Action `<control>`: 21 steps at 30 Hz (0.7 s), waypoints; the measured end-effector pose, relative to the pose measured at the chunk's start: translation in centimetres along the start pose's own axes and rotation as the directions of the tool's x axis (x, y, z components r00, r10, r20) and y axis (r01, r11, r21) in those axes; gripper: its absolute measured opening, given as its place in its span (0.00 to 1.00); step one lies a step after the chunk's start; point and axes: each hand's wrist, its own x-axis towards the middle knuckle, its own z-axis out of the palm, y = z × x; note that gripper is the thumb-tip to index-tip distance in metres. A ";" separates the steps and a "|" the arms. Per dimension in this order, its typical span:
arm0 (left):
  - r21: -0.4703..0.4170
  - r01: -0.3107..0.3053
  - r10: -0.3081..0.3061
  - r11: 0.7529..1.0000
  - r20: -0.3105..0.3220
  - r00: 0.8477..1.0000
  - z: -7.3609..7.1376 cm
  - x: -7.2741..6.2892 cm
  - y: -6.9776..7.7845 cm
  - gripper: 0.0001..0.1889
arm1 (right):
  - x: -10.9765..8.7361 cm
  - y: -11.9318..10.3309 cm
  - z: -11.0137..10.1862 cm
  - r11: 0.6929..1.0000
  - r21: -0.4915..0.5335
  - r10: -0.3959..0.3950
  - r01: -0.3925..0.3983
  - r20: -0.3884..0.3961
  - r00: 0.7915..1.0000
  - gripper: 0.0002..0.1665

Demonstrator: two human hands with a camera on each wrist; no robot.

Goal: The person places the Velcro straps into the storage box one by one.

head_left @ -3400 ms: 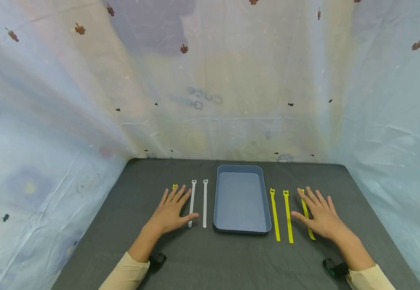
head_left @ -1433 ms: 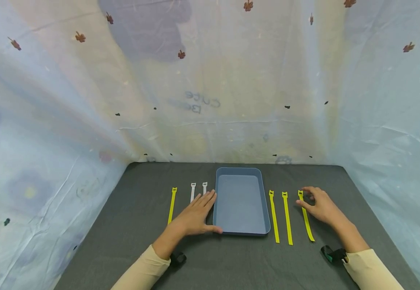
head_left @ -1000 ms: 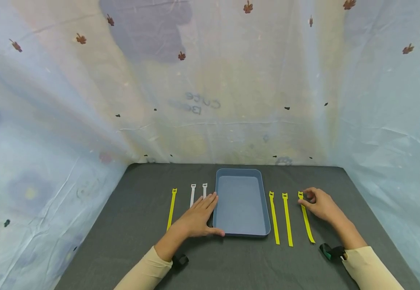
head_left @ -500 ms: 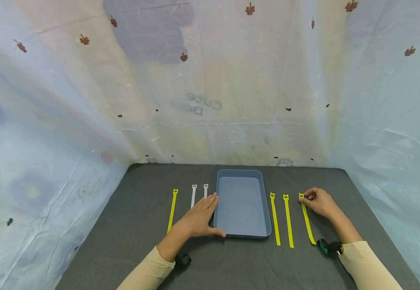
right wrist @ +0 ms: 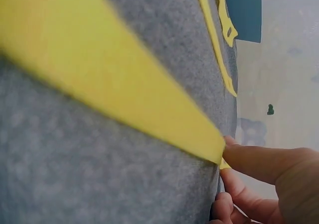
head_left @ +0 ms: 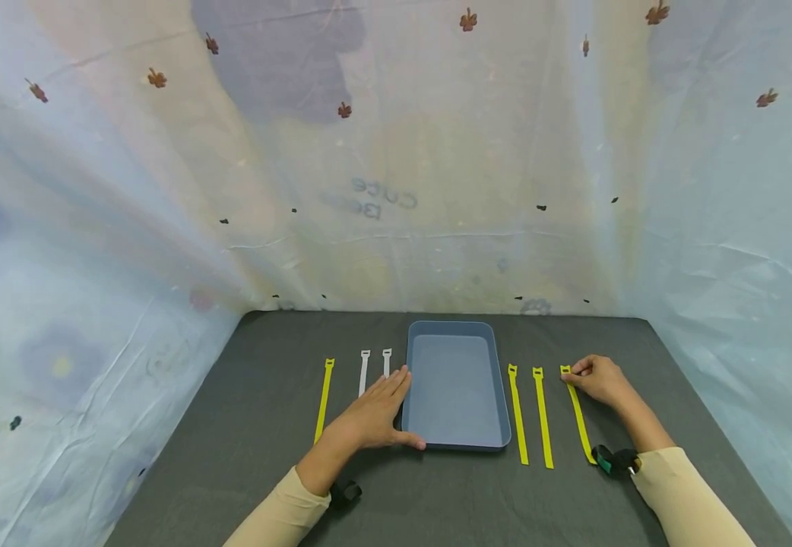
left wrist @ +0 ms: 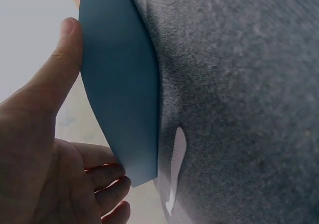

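Note:
My left hand (head_left: 372,422) rests against the near-left edge of a blue-grey tray (head_left: 457,391), fingers straight and thumb on the front rim. In the left wrist view the thumb and fingertips touch the tray's side (left wrist: 119,84). At the right, thumb and fingers of my right hand (head_left: 601,377) pinch the outermost yellow cable tie (head_left: 580,418) just below its slotted head. That tie lies along the table, its tail near my wrist; it fills much of the right wrist view (right wrist: 109,69). Two more yellow cable ties (head_left: 517,418) lie between it and the tray.
Left of the tray lie two white cable ties (head_left: 364,372), partly hidden by my left hand, and one yellow cable tie (head_left: 324,399). Dark grey cloth (head_left: 478,501) covers the table. A patterned curtain (head_left: 437,258) hangs behind and at both sides.
My left hand has moved right, from above the left-hand ties to the tray's edge. My right hand, spread earlier, has closed its fingertips on the outermost yellow cable tie.

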 end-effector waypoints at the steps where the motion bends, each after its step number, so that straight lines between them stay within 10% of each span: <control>1: -0.002 0.003 -0.003 1.000 0.002 1.000 0.0 0.0 0.0 0.67 | 0.0 -0.1 0.0 1.000 0.004 -0.004 0.004 0.001 1.000 0.18; 21: -0.004 0.015 -0.014 1.000 0.006 1.000 0.0 0.1 -0.1 0.68 | -0.5 -0.7 0.5 0.997 0.003 -0.081 0.081 -0.027 0.996 0.12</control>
